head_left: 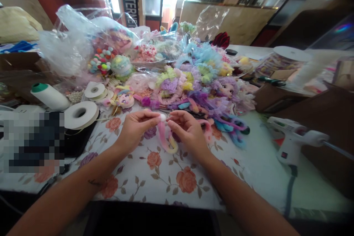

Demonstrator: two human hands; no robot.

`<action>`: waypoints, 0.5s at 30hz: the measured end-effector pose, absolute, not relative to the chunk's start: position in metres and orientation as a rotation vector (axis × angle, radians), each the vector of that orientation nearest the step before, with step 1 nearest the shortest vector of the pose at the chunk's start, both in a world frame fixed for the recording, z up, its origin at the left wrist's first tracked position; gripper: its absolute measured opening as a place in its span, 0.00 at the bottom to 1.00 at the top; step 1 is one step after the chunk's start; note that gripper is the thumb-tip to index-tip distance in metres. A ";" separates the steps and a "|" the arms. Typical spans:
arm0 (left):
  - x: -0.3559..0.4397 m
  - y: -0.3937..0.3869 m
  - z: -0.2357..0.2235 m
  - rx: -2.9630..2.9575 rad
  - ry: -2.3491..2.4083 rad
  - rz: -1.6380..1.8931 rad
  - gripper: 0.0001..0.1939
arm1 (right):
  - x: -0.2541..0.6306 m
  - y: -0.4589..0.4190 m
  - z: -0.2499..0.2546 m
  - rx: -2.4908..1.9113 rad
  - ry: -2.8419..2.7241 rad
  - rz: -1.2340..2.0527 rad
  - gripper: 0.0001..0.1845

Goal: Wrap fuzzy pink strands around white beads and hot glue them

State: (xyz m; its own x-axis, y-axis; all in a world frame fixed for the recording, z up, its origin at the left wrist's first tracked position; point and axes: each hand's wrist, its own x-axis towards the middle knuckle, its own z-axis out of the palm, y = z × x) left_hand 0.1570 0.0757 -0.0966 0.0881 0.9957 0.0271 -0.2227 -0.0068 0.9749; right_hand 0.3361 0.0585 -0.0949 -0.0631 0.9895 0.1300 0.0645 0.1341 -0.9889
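Note:
Over the flowered cloth, my left hand (135, 125) is closed in a pinch on a fuzzy pink-and-yellow strip (163, 138) with a small round white piece (162, 117) at its top. The strip hangs down and curls up at its yellow lower end. Just to the right, my right hand (186, 127) has its thumb and fingers brought together beside the white piece. What sits between those fingertips, if anything, is too small to make out. Behind both hands lie more fuzzy coloured strips (232, 127) and a doll's head with yellow hair (125, 99).
A heap of pastel ruffled hair ties (177, 84) and plastic bags (66, 40) fills the back. Ribbon spools (91, 112) and a thread cone (51, 97) stand left. At right are a white glue gun (290, 138), its cord, and a cardboard box (326, 118).

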 end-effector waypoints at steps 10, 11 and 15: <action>0.159 0.074 -0.092 1.007 0.989 1.324 0.11 | 0.323 0.051 -0.098 -1.072 -1.363 1.280 0.17; 0.159 0.074 -0.091 0.975 0.993 1.317 0.11 | 0.324 0.050 -0.098 -1.075 -1.393 1.257 0.16; 0.156 0.079 -0.088 0.879 0.990 1.346 0.10 | 0.335 0.051 -0.087 -1.107 -1.646 1.172 0.11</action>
State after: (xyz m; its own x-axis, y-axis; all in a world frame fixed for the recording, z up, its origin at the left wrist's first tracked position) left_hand 0.1562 0.0794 -0.0882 -0.0272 0.9977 -0.0628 -0.3571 0.0490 0.9328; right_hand 0.3349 0.0509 -0.0871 -0.2838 0.9510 0.1232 0.1949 0.1830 -0.9636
